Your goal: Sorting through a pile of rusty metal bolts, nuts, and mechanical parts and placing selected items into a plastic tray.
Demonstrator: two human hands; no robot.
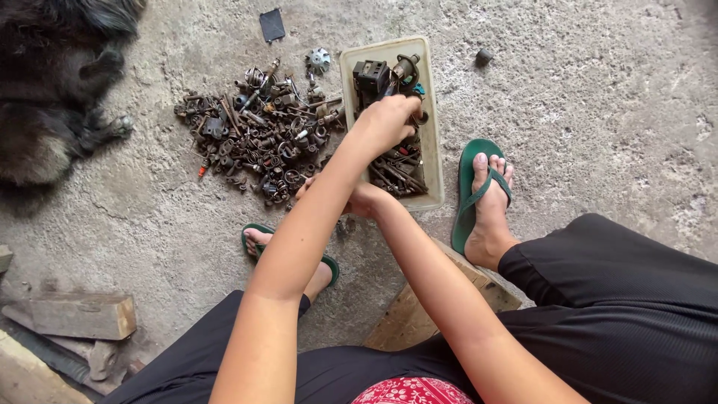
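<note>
Even, soft daylight fills the frame; no single source shows, and no glare appears on the concrete floor [598, 97]. Shadows are faint and short: a thin dark rim lies under the arms and beside the green sandal [471, 187] at centre right. The pale plastic tray [434, 150] is the brightest area, without clipping. The black fur at upper left and the dark clothing along the bottom edge lose detail in shade. Focus is sharp at centre, on the heap of small metal parts [254, 135]. Wide-angle stretching bows the limbs toward the lower corners.
</note>
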